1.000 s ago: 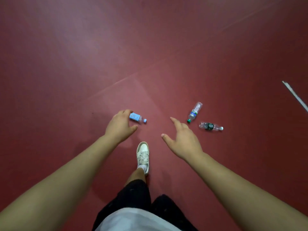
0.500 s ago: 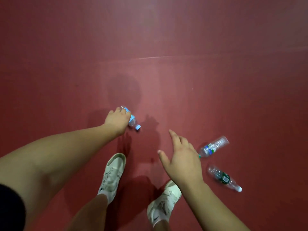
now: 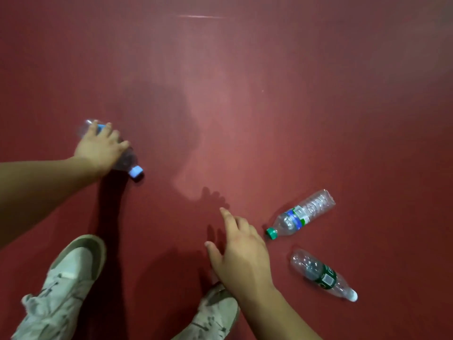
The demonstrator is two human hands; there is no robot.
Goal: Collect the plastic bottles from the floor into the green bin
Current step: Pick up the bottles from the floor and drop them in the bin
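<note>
Head view: left hand [image 3: 100, 149] largely hides gripped bottle [image 3: 126, 161].

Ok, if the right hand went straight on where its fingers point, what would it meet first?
Probably only bare red floor. The right hand points up-left, passing left of the clear plastic bottle with the green cap and right of the clear blue-capped plastic bottle under the left hand. Height unclear.

Left hand [image 3: 103, 149] sat out at 9 o'clock, fingers curled over the blue-capped bottle [image 3: 127, 160]; right hand [image 3: 241, 256] hovered at 6 o'clock (fingers loosely spread).
</note>
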